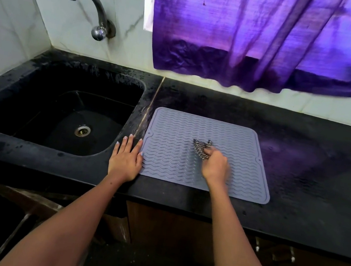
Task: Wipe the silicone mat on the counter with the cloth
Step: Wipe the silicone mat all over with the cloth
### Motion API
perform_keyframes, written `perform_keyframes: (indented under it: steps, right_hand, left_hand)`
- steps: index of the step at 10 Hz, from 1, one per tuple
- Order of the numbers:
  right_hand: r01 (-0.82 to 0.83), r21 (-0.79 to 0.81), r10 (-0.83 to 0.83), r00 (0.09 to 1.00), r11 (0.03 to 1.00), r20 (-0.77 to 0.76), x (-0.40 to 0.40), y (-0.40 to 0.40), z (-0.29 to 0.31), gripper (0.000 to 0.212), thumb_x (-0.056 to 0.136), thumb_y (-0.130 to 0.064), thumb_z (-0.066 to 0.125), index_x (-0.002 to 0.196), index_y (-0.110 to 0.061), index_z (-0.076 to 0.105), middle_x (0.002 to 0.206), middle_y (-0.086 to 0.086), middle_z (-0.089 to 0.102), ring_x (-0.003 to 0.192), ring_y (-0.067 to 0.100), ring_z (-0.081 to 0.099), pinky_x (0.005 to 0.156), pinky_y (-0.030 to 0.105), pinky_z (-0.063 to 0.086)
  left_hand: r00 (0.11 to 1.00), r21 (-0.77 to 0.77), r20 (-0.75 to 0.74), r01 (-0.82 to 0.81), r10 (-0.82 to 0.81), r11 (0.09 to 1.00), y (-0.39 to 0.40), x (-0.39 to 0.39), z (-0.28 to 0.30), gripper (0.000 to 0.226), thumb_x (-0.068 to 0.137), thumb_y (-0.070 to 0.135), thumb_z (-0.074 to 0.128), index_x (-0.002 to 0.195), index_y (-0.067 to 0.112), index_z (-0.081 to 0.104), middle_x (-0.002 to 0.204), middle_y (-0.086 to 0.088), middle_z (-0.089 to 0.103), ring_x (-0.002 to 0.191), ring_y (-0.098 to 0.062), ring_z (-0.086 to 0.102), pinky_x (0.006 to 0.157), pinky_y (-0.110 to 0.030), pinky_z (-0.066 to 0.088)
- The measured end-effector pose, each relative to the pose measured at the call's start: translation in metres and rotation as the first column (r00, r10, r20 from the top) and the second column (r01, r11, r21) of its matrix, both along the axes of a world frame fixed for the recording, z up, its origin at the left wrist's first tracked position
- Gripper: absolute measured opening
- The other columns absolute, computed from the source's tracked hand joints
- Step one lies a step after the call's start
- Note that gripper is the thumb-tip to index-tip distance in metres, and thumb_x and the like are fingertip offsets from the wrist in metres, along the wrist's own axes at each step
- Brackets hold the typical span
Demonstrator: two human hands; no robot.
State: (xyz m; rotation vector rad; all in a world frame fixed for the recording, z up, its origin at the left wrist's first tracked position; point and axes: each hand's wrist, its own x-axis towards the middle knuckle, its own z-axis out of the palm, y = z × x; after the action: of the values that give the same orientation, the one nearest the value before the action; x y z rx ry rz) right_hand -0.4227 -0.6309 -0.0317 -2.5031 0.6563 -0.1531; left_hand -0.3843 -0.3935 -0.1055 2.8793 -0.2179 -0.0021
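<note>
Nearest us on the bench [293, 223], left hand [125, 159] lies flat, fingers straight, pinning the silicone mat [186, 171] at its nine o'clock edge. Right hand [215, 165] grips the bunched cloth [201, 148] mid-mat. Best play: long overlapping strokes toward twelve o'clock, steady pressure into the ridges.

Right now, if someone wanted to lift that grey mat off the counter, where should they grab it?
Probably the near right corner of the mat, coming from the front edge of the counter. It lies flat and thin, so a corner must be peeled up, and that one is clear of both hands.
</note>
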Motion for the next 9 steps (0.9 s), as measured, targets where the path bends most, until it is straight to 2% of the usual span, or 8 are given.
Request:
perform_keyframes:
  steps: [1, 2, 3, 4, 5, 6, 7, 9]
  right_hand:
    - [0.111, -0.154, -0.105, 0.993, 0.982, 0.047, -0.007, -0.012, 0.002, 0.042, 0.090, -0.003, 0.056, 0.128, -0.019, 0.057, 0.136, 0.003, 0.054, 0.121, 0.026, 0.051, 0.094, 0.037, 0.046]
    - [0.096, -0.215, -0.107, 0.993, 0.972, -0.042, -0.016, -0.020, -0.009, 0.030, 0.094, -0.005, 0.049, 0.122, -0.009, 0.059, 0.139, 0.008, 0.050, 0.125, 0.030, 0.046, 0.097, 0.042, 0.043]
    - [-0.055, -0.353, 0.009, 0.991, 0.934, -0.130, -0.025, -0.020, -0.026, 0.039, 0.094, -0.003, 0.045, 0.131, -0.013, 0.052, 0.152, 0.003, 0.032, 0.137, 0.031, 0.031, 0.106, 0.044, 0.033]
    - [-0.073, -0.333, 0.033, 0.992, 0.940, -0.123, -0.026, -0.024, -0.029, 0.044, 0.093, -0.002, 0.047, 0.135, -0.017, 0.050, 0.153, 0.002, 0.030, 0.139, 0.030, 0.027, 0.109, 0.044, 0.031]
    - [0.025, -0.107, -0.039, 0.992, 0.994, -0.123, -0.019, -0.035, -0.014, 0.041, 0.092, -0.005, 0.048, 0.127, -0.023, 0.056, 0.134, 0.009, 0.052, 0.124, 0.030, 0.046, 0.095, 0.037, 0.042]
    - [0.162, 0.028, -0.160, 0.985, 0.986, -0.057, -0.014, -0.048, 0.000, 0.037, 0.093, -0.006, 0.046, 0.121, -0.024, 0.062, 0.122, 0.012, 0.061, 0.112, 0.031, 0.056, 0.087, 0.033, 0.044]
    - [0.240, -0.086, -0.243, 0.970, 0.967, -0.028, -0.021, -0.055, -0.004, 0.035, 0.095, -0.009, 0.046, 0.127, -0.019, 0.058, 0.124, 0.013, 0.059, 0.117, 0.031, 0.050, 0.092, 0.036, 0.042]
    - [-0.037, -0.329, -0.033, 0.979, 0.944, -0.203, -0.041, -0.058, -0.027, 0.053, 0.093, -0.003, 0.046, 0.143, -0.023, 0.038, 0.158, -0.002, 0.017, 0.141, 0.031, 0.017, 0.111, 0.048, 0.024]
  left_hand:
    - [1.000, 0.002, -0.003, -0.004, 0.004, 1.000, -0.001, 0.000, -0.001, 0.052, 0.101, 0.036, 0.018, 0.151, 0.022, 0.012, 0.160, -0.008, 0.003, 0.148, -0.023, -0.002, 0.121, -0.040, -0.001]
    - [1.000, -0.003, -0.004, -0.002, 0.002, 1.000, -0.001, 0.001, -0.001, 0.052, 0.101, 0.036, 0.018, 0.151, 0.022, 0.013, 0.160, -0.008, 0.003, 0.148, -0.023, -0.003, 0.121, -0.040, -0.002]
    - [1.000, -0.003, 0.000, -0.001, 0.001, 1.000, -0.001, 0.001, -0.001, 0.052, 0.101, 0.035, 0.018, 0.151, 0.022, 0.013, 0.160, -0.008, 0.003, 0.148, -0.023, -0.002, 0.121, -0.041, -0.002]
    - [1.000, 0.000, -0.001, -0.001, 0.001, 1.000, 0.000, 0.001, -0.001, 0.052, 0.101, 0.036, 0.018, 0.151, 0.022, 0.014, 0.160, -0.009, 0.004, 0.148, -0.023, -0.002, 0.121, -0.041, -0.002]
    - [1.000, -0.001, -0.005, -0.001, 0.001, 1.000, 0.000, 0.001, -0.001, 0.052, 0.101, 0.036, 0.018, 0.151, 0.022, 0.014, 0.160, -0.008, 0.004, 0.148, -0.023, -0.002, 0.121, -0.041, -0.001]
    - [1.000, -0.008, 0.004, 0.000, 0.000, 1.000, 0.000, 0.001, -0.002, 0.052, 0.101, 0.035, 0.019, 0.151, 0.021, 0.015, 0.160, -0.009, 0.005, 0.148, -0.023, -0.001, 0.121, -0.041, -0.001]
    - [1.000, -0.017, 0.009, -0.002, 0.003, 1.000, 0.000, 0.001, -0.002, 0.052, 0.101, 0.036, 0.020, 0.151, 0.021, 0.016, 0.160, -0.009, 0.006, 0.148, -0.023, -0.001, 0.121, -0.041, -0.001]
    - [1.000, -0.005, 0.000, -0.006, 0.006, 1.000, 0.000, 0.001, -0.002, 0.052, 0.101, 0.036, 0.018, 0.151, 0.022, 0.014, 0.160, -0.008, 0.004, 0.148, -0.023, -0.001, 0.121, -0.041, -0.001]
